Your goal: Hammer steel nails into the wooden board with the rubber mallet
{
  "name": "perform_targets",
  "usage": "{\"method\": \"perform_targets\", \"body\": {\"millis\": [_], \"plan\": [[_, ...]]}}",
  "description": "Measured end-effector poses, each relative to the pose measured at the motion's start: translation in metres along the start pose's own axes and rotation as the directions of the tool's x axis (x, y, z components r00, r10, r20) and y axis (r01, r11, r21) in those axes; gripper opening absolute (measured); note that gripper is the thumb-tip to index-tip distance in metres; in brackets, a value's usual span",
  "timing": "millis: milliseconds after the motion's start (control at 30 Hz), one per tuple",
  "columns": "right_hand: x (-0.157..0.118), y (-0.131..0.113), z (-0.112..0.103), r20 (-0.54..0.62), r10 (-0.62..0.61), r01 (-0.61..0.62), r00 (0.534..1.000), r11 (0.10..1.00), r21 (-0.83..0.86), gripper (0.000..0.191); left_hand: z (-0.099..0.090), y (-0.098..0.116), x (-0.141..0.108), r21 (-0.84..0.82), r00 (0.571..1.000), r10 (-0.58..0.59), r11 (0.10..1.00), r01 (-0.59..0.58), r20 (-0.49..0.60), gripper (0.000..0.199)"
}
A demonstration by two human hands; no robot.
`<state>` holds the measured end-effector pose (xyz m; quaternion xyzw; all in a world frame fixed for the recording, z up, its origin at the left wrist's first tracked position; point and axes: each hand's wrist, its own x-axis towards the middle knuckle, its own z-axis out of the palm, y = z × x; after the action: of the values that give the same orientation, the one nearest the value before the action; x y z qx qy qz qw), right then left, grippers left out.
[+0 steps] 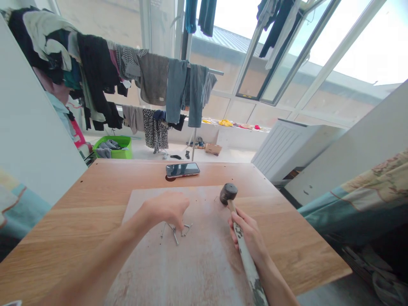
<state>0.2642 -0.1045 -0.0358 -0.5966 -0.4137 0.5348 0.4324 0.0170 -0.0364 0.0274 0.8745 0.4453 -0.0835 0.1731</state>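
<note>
Your right hand has its fingers clamped on the mallet, near the board's far right corner; your left curls at the nails, its grip unclear. The board leaves table either side; the phone lies beyond. The mallet points head-away, handle slanting back rightward.

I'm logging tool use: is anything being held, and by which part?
The right hand holds the mallet by the upper part of its handle. The left hand is near the nails; whether it holds one cannot be told.
</note>
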Motion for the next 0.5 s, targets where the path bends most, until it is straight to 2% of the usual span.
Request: {"method": "perform_targets", "body": {"millis": [167, 400, 500], "plan": [[0.0005, -0.0013, 0.0005, 0.000, -0.015, 0.015, 1.000, 1.000, 0.002, 0.042, 0.0092, 0.0002, 0.0036, -0.104, 1.000, 0.023, 0.994, -0.024, -0.009, 0.021], [0.0018, 0.0021, -0.0027, 0.011, -0.005, 0.005, 1.000, 1.000, -0.002, 0.042, 0.0016, -0.0058, 0.0050, -0.088, 0.991, 0.098, 0.990, -0.107, -0.093, 0.008], [0.0012, 0.0035, -0.0033, 0.010, -0.004, 0.004, 1.000, 1.000, 0.002, 0.041, 0.0000, -0.0051, 0.0041, -0.121, 0.996, 0.073, 0.990, -0.079, -0.051, 0.009]]}}
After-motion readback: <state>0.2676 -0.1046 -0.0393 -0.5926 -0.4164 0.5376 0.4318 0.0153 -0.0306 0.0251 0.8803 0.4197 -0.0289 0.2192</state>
